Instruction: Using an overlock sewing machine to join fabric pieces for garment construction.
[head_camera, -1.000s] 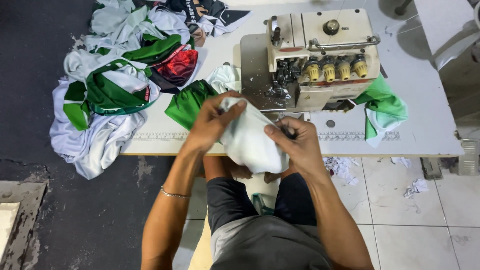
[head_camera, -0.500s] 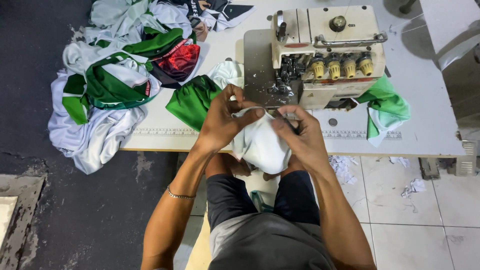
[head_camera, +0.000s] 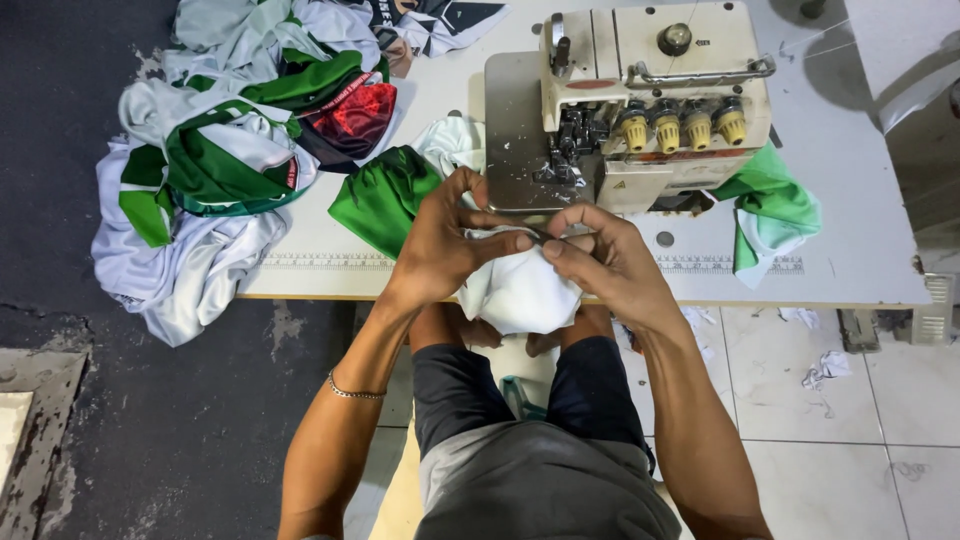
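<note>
Both of my hands hold a bunched white fabric piece (head_camera: 515, 290) at the front edge of the white sewing table (head_camera: 400, 265). My left hand (head_camera: 445, 240) grips its upper left part, thumb and fingers pinched on the cloth. My right hand (head_camera: 600, 255) pinches the top edge from the right, fingertips meeting those of the left. Just behind my hands stands a cream overlock sewing machine (head_camera: 650, 95) with several yellow tension knobs. A green fabric piece (head_camera: 385, 200) lies on the table to the left of my left hand.
A pile of white, green and red garments (head_camera: 220, 170) covers the table's left end and hangs over its edge. Another green and white cloth (head_camera: 770, 210) lies right of the machine. Fabric scraps (head_camera: 825, 368) litter the tiled floor.
My hands have moved the white fabric up and closer to the machine. The cloth is more tightly bunched, and my fingertips now meet at its top edge.
</note>
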